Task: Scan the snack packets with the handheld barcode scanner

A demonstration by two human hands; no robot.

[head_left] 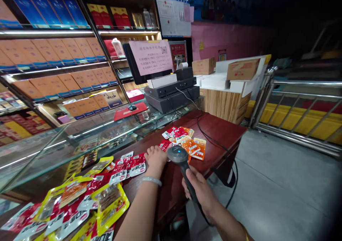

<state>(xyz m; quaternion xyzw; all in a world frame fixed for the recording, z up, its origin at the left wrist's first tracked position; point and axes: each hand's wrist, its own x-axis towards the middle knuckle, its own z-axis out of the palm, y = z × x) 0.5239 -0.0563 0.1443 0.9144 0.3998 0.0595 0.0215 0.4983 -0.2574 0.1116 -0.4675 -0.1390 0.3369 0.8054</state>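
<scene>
My right hand [199, 187] is wrapped round the handle of a dark grey barcode scanner [178, 154], its head with a small blue light tilted over the table. My left hand [156, 157] rests palm down on the dark red table [171, 184], fingers apart, between two groups of snack packets. Beside its fingers lies a red and white snack packet [137, 164]. Beyond the scanner is a small pile of red and orange packets [191, 145]. A larger spread of red, white and yellow packets, including a yellow packet [111, 205], covers the table's left end.
A glass display counter [88, 137] runs along the table's far side, bearing a monitor with a pink sign [152, 57] and a cash drawer [171, 100]. Cables [211, 137] cross the table. Shelves of boxes [53, 52] stand behind; a metal railing [301, 116] is at right.
</scene>
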